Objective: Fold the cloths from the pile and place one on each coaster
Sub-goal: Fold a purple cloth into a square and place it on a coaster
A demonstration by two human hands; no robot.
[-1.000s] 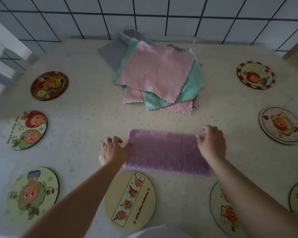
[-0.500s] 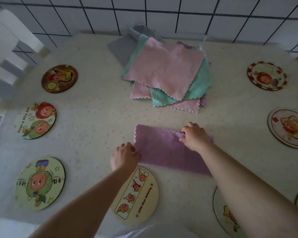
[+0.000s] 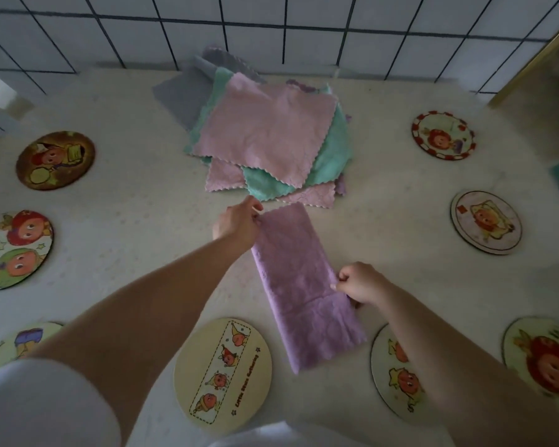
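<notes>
Both hands are apart and each one pinches the same cloth. Her left hand (image 3: 238,222) holds the far corner of the purple folded microfibre cloth (image 3: 300,285), just in front of the pile, and her right hand (image 3: 357,283) grips its right long edge, near the middle.

A second ago this cloth lay across the table as a wide strip, with one hand at each short end. Now it is turned: it runs from the pile toward the person, a little slanted, and its near end lies between two coasters. I judge that the first fold is done and the strip is now placed ready for the second fold, end to end. No cloth is on a coaster yet.

The purple cloth looks soft and fluffy, with a small crease across it near the right hand. It lies flat on the pale speckled table top (image 3: 126,204).

The pile of square cloths (image 3: 268,140) has a pink one on top, then teal, pink, purple and grey under it, all with wavy zigzag edges and not well aligned.

The coasters are flat, round and stiff, with cartoon pictures. The cream round coaster with a dashed band (image 3: 223,371) lies just left of the cloth's near end, and the round coaster with orange figures (image 3: 396,375) just right of it.
</notes>
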